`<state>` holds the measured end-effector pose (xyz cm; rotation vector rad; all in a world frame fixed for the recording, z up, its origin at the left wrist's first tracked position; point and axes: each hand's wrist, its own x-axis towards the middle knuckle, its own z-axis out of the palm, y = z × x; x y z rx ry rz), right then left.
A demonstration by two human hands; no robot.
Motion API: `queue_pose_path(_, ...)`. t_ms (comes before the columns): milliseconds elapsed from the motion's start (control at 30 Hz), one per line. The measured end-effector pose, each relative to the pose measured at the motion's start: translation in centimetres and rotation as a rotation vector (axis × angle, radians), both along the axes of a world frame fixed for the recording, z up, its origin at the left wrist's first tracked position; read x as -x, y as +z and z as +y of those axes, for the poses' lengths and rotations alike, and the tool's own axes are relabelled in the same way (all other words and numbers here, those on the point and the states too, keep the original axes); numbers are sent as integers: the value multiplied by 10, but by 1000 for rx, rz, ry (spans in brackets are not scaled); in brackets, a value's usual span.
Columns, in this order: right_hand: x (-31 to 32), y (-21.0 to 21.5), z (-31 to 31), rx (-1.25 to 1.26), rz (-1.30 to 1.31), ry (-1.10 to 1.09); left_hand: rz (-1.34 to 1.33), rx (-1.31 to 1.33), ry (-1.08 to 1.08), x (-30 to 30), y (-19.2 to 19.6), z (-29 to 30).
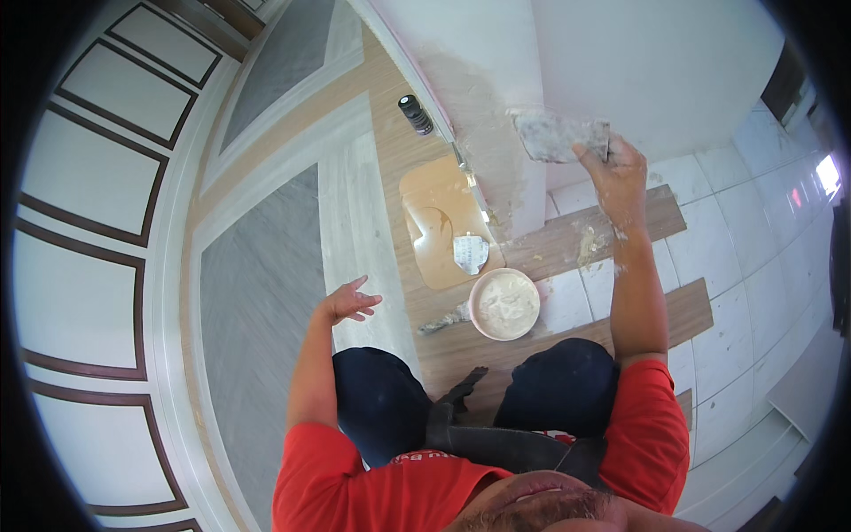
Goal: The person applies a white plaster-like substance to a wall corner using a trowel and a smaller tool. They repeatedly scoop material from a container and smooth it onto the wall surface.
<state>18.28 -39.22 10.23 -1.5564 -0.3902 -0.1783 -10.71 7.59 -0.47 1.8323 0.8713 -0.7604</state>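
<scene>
My right hand (619, 173) is closed on a wide, plaster-smeared putty knife (558, 137). Its blade lies at the low part of the white wall (492, 97), by the corner edge; whether it touches cannot be made out. My left hand (352, 302) hangs over the floor at left with its fingers apart and nothing in it. Between and ahead of my knees stands a round tub (504, 304) of creamy white filler. A second smeared tool (443, 319) lies against the tub's left side, partly hidden by it.
A tan board (433, 213) with a crumpled white scrap (471, 254) on it lies along the wall foot. Beyond it stands a small black bottle (415, 115). Loose wood-look planks (612, 222) lie over white tiles (745, 257) at right. White panelled doors (80, 257) line the left.
</scene>
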Motion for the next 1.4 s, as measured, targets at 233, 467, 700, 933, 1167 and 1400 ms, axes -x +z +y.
queue_pose_path(233,24,-4,14,437,-630,59,-62,36,-49,-13,-8,0)
queue_pose_path(467,13,18,23,523,-614,-8,-103,4,-48,-6,-8,5)
queue_pose_path(700,13,36,24,378,-470,-87,-151,33,-38,0,-5,7)
queue_pose_path(933,14,42,7,185,-257,-384,-209,38,-63,-2,4,5)
queue_pose_path(1167,36,-69,-41,435,-21,5,-252,11,-86,-6,9,0)
queue_pose_path(1400,101,-228,-38,695,359,200,-223,-1,-122,-15,3,-5)
